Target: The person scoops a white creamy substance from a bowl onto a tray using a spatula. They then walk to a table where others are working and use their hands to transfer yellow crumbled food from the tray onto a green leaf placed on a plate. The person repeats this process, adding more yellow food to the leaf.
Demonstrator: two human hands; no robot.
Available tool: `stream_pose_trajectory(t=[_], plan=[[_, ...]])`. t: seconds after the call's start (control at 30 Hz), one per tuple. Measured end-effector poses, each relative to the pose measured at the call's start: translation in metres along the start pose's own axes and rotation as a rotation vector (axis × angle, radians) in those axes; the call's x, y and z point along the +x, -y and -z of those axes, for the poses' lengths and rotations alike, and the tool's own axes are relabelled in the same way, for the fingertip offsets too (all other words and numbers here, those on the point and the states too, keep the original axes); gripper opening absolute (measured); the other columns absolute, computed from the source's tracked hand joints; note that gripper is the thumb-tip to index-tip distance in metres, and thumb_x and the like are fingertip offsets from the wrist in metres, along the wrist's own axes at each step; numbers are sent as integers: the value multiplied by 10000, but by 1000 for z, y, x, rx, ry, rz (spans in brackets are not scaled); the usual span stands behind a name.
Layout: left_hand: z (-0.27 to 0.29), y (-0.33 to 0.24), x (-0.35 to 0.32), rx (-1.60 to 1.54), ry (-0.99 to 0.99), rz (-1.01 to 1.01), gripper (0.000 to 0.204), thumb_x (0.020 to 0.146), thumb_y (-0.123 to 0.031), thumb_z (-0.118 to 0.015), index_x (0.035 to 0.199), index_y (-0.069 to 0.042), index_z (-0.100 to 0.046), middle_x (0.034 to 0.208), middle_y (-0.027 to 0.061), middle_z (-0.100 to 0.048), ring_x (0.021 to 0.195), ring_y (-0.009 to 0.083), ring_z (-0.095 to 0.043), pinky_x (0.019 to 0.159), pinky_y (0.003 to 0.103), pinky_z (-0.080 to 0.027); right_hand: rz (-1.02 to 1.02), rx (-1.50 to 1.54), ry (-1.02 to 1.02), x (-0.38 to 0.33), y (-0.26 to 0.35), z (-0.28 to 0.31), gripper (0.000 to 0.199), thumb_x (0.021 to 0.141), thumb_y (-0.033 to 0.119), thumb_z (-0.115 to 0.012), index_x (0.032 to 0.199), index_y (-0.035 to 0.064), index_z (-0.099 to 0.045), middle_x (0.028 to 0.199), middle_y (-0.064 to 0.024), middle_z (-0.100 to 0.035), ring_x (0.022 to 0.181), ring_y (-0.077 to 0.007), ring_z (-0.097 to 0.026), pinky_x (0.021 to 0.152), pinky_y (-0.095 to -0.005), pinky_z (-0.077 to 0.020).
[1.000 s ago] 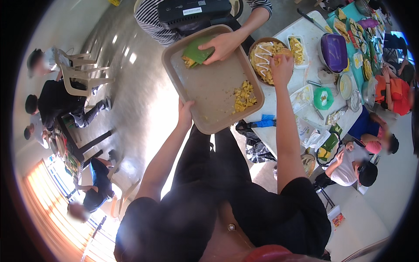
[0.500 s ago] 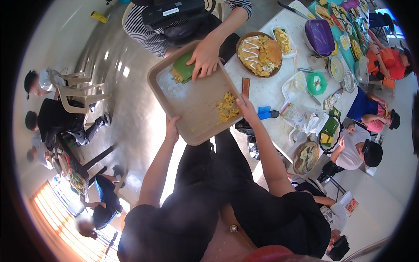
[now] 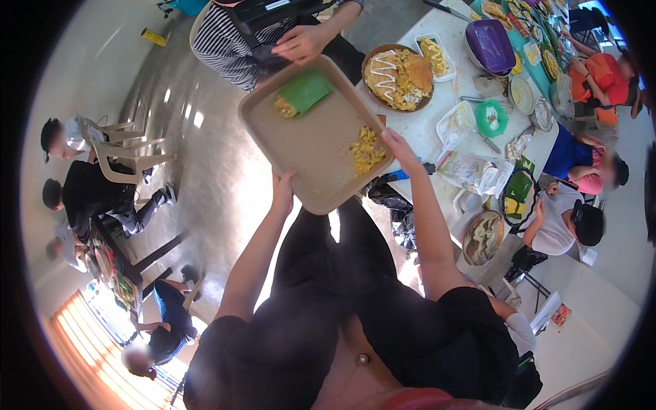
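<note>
A beige rectangular tray [image 3: 301,154] is held up in front of me, tilted a little. My left hand [image 3: 283,191] grips its near left edge, and my right hand [image 3: 400,150] is closed on its right edge. On the tray's far part lies a piece of green leaf [image 3: 309,92] with yellow crumbly food [image 3: 285,107] sticking out from under it. A heap of yellow crumbly food [image 3: 367,150] sits in the right corner, close to my right hand. Past the far edge, another person's hand [image 3: 301,44] is off the tray.
To the right stands a white table [image 3: 417,140] bearing a round pan of yellow food [image 3: 399,78], a purple tub [image 3: 489,48], a green bowl [image 3: 490,118] and plastic packaging. The seated person in stripes [image 3: 229,44] is just beyond the tray. Chairs [image 3: 126,160] and people are at left.
The other person's hand has lifted off the leaf and drawn back from the tray, uncovering the leaf. My hands and the tray have shifted slightly right and away from me.
</note>
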State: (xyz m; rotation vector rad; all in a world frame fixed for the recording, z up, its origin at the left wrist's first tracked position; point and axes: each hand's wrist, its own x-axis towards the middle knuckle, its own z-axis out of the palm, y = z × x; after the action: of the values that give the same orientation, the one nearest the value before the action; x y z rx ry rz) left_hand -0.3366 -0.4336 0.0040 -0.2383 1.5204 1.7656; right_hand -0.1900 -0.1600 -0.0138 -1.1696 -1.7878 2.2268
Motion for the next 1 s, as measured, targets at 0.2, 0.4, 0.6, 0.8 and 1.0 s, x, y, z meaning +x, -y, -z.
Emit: stream_pose_trajectory(t=[0.2, 0.4, 0.6, 0.8, 1.0], plan=[[-27, 0, -3, -9, 8, 77, 581, 781, -59, -425, 1311, -89, -187, 1245, 152, -348, 1146, 271, -394, 943, 397, -375, 24, -90, 35, -2, 10, 17, 455, 877, 381, -491, 1160, 25, -509, 1047, -36, -552, 1003, -117, -459, 901, -253, -327], [3, 14, -5, 19, 7, 53, 600, 782, -67, -438, 1320, -85, -172, 1261, 152, -342, 1164, 276, -374, 951, 391, -361, 262, -262, -202, -18, -6, 13, 275, 841, 227, -550, 1041, 40, -578, 933, -44, -591, 854, -138, -527, 760, -270, -415], [19, 14, -10, 70, 36, -17, 657, 756, -40, -435, 1347, -49, -148, 1293, 163, -308, 1193, 270, -330, 982, 376, -307, 488, -836, -121, -59, 50, -15, 204, 739, 49, -535, 931, 59, -605, 924, -73, -600, 842, -223, -582, 697, -324, -473], [14, 1, -19, 131, 58, -12, 668, 757, -65, -434, 1354, -37, -136, 1307, 175, -295, 1210, 282, -313, 996, 377, -290, 571, -1289, 32, -58, 42, -40, 256, 712, 27, -504, 950, 63, -592, 934, -71, -573, 874, -242, -577, 694, -341, -498], [1, -15, -23, 130, 86, -35, 656, 758, -57, -431, 1351, -25, -153, 1304, 182, -312, 1208, 278, -325, 995, 368, -290, 675, -1368, -95, -50, 36, -41, 156, 731, 66, -505, 866, 73, -582, 864, -60, -548, 795, -225, -592, 627, -327, -506]])
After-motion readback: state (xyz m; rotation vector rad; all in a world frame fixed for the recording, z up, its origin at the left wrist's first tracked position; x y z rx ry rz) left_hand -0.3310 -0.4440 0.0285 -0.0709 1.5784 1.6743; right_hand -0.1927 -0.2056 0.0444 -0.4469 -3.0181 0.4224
